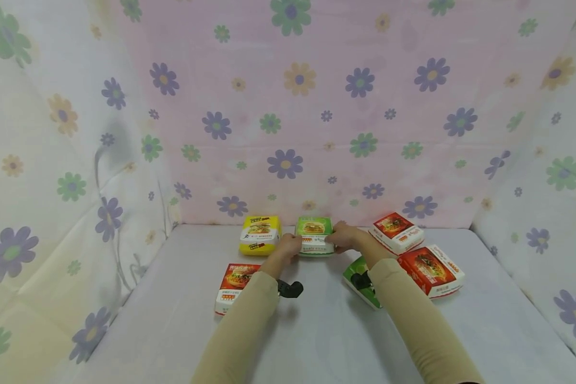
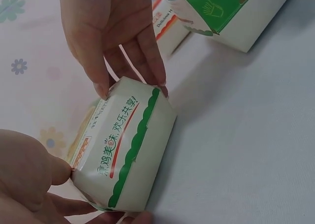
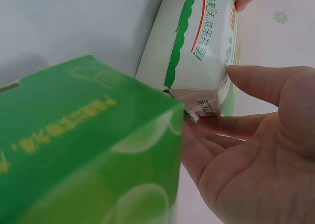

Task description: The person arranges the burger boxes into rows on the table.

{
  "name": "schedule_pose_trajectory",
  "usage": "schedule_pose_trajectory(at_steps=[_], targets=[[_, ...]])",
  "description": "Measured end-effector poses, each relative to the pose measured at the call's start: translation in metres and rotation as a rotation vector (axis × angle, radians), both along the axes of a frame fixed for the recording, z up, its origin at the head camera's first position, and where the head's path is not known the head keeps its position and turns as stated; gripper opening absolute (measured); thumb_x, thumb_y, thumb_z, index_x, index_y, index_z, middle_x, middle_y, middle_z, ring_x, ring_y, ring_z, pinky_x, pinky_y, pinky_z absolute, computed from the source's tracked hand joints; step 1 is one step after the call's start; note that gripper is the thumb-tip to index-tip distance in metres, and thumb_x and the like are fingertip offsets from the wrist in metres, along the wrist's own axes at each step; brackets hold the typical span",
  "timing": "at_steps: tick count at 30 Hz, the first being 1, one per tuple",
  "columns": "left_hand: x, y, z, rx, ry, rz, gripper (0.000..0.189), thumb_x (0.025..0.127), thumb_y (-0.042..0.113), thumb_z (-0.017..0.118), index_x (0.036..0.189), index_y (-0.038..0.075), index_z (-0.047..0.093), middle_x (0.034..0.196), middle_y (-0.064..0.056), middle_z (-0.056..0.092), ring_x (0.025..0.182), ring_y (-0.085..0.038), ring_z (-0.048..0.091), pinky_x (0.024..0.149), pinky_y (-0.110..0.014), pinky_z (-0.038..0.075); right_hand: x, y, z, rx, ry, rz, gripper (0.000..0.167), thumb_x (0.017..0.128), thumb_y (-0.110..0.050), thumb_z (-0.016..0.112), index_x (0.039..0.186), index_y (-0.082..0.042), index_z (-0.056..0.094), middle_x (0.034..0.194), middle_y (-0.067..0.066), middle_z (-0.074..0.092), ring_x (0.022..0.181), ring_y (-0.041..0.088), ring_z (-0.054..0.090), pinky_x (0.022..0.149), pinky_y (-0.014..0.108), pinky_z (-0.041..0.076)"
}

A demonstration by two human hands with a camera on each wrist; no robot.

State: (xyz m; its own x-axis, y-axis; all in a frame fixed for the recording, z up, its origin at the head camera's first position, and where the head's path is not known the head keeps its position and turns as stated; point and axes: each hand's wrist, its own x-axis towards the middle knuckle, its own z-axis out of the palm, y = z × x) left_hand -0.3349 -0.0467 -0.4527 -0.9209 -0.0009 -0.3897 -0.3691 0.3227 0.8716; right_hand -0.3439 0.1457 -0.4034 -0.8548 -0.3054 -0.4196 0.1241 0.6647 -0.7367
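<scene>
A green and white burger box (image 1: 314,234) stands at the back middle, against the foot of the wall. My left hand (image 1: 288,248) grips its left end, the thumb pressed near the top edge and the fingers reaching low along the side. On the opposite end my right hand (image 1: 346,237) holds it the same way, as the right wrist view shows with the thumb (image 3: 256,81) above. The box's white front (image 2: 123,150) with green trim shows between both hands. Beside the left hand sits a yellow burger box (image 1: 260,236).
A red and white box (image 1: 235,280) lies partly behind the left sleeve. A tilted green box (image 1: 357,277) is half hidden by the right forearm. Two more red boxes, one farther back (image 1: 396,233) and one nearer (image 1: 432,270), lie right. Flowered cloth walls (image 1: 288,122) surround the table (image 1: 317,341).
</scene>
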Motion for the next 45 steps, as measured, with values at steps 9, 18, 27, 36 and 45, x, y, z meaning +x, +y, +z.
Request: schedule_pose_trajectory(at_steps=[9, 18, 27, 36, 45], targets=[[0.005, -0.004, 0.003, 0.014, -0.028, -0.032, 0.056, 0.111, 0.031, 0.041, 0.153, -0.005, 0.033, 0.136, -0.021, 0.051, 0.114, -0.030, 0.049, 0.105, -0.045, 0.045, 0.002, 0.000, 0.002, 0.068, 0.009, 0.011, 0.036, 0.106, -0.022, 0.052, 0.128, 0.007, 0.050, 0.116, 0.016, 0.053, 0.103, 0.032, 0.061, 0.095, 0.044, 0.056], [0.016, -0.008, 0.024, -0.079, -0.004, -0.147, 0.064, 0.109, 0.035, 0.046, 0.155, -0.006, 0.029, 0.150, -0.024, 0.043, 0.131, -0.039, 0.048, 0.109, -0.054, 0.044, 0.012, 0.010, 0.020, 0.198, 0.102, 0.107, 0.064, 0.108, -0.028, 0.049, 0.151, 0.015, 0.029, 0.153, 0.033, 0.036, 0.124, 0.043, 0.059, 0.096, 0.047, 0.056], [0.033, -0.012, 0.053, -0.211, 0.022, -0.258, 0.073, 0.108, 0.042, 0.048, 0.157, -0.007, 0.025, 0.160, -0.025, 0.033, 0.137, -0.039, 0.046, 0.108, -0.054, 0.046, 0.036, 0.028, 0.039, 0.294, 0.286, 0.242, 0.063, 0.107, -0.033, 0.050, 0.151, 0.011, 0.037, 0.151, 0.031, 0.044, 0.138, 0.045, 0.045, 0.111, 0.056, 0.041], [0.055, -0.014, 0.063, -0.312, 0.081, -0.371, 0.080, 0.106, 0.048, 0.049, 0.160, -0.004, 0.021, 0.166, -0.023, 0.022, 0.147, -0.040, 0.035, 0.116, -0.058, 0.034, 0.072, 0.058, 0.050, 0.213, 0.328, 0.223, 0.060, 0.107, -0.033, 0.053, 0.148, 0.009, 0.041, 0.140, 0.027, 0.054, 0.130, 0.044, 0.052, 0.103, 0.057, 0.048], [0.077, -0.004, 0.049, -0.184, 0.206, -0.392, 0.074, 0.105, 0.041, 0.056, 0.158, -0.003, 0.028, 0.164, -0.025, 0.027, 0.151, -0.040, 0.026, 0.118, -0.062, 0.029, 0.086, 0.098, 0.034, 0.163, 0.354, 0.144, 0.058, 0.106, -0.033, 0.055, 0.149, 0.004, 0.043, 0.142, 0.028, 0.053, 0.131, 0.048, 0.051, 0.103, 0.060, 0.047]])
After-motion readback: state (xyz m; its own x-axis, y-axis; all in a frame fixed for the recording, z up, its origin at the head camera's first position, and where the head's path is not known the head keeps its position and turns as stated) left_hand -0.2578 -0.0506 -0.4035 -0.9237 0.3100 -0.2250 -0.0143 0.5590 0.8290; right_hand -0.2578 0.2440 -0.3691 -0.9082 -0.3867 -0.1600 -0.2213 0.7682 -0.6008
